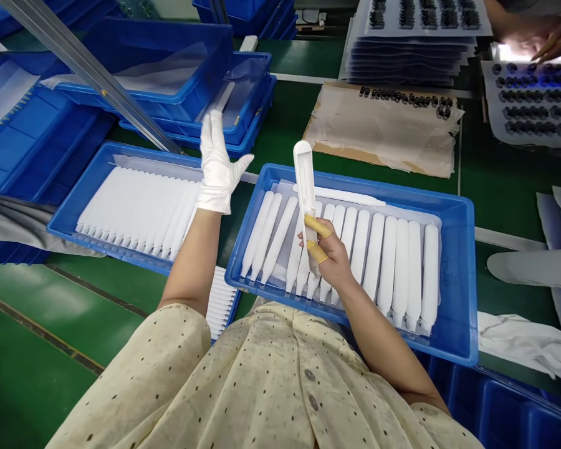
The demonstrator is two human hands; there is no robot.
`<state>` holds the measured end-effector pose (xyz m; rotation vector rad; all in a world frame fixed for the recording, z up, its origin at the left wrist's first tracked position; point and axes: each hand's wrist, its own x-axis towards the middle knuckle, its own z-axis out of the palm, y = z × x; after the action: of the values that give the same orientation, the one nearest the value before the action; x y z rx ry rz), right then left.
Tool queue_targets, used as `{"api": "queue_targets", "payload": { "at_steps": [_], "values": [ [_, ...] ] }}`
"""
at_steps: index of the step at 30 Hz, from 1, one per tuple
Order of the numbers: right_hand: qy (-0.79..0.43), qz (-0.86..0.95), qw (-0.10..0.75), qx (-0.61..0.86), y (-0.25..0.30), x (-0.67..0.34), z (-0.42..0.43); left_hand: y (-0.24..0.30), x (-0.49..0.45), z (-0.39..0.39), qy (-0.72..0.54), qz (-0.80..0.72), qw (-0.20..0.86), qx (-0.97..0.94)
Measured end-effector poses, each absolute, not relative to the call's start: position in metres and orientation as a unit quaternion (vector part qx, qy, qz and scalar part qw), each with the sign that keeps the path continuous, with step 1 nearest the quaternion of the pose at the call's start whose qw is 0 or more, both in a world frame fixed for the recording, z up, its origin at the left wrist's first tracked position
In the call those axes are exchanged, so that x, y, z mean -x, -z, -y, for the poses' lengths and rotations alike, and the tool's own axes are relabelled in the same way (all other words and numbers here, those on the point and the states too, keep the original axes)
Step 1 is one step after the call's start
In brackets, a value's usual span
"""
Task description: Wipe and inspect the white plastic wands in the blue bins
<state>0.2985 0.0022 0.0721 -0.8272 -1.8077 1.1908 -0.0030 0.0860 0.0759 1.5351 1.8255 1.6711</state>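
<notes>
1. The right hand [328, 257] pinches a white plastic piece [305, 187] between two fingers, each in a yellow finger cot [318, 226]. The piece stands nearly upright, its hollow face showing, just above the right tray.
2. The left hand [219, 165], in a white glove, is raised with its fingers spread, touching nothing, above the gap between the two trays.
3. In hand now: one piece held up alone, with the others lying in rows below it. What comes next cannot be read from this view.
4. The right tray [467, 249] is blue and holds about fourteen pieces [388, 262] side by side; the hand hides a few, so the count is rough. One more piece [350, 197] lies crosswise over their upper ends.
5. The left tray [75, 212], also blue, holds a tight row of pieces [135, 209], too packed to count, perhaps a dozen or more.
6. Farther out, blue crates [135, 68] stand stacked on a green bench [37, 349]. Beyond them are three lots of black parts: a stack of sheets [411, 56], a row on paper over cardboard [383, 125], and a sheet [533, 100] under a co-worker's hands [537, 37].
</notes>
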Motion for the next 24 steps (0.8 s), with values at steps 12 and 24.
{"api": "queue_targets", "payload": {
  "at_steps": [12,24],
  "values": [
    [-0.648,0.623,0.274,0.343,-0.088,-0.280,0.008,-0.080,-0.118,-0.085,-0.615,-0.344,0.591,-0.393],
    [-0.511,0.677,0.257,0.463,-0.066,-0.277,0.028,-0.046,-0.107,-0.093,-0.620,-0.375,0.489,-0.485]
  ]
}}
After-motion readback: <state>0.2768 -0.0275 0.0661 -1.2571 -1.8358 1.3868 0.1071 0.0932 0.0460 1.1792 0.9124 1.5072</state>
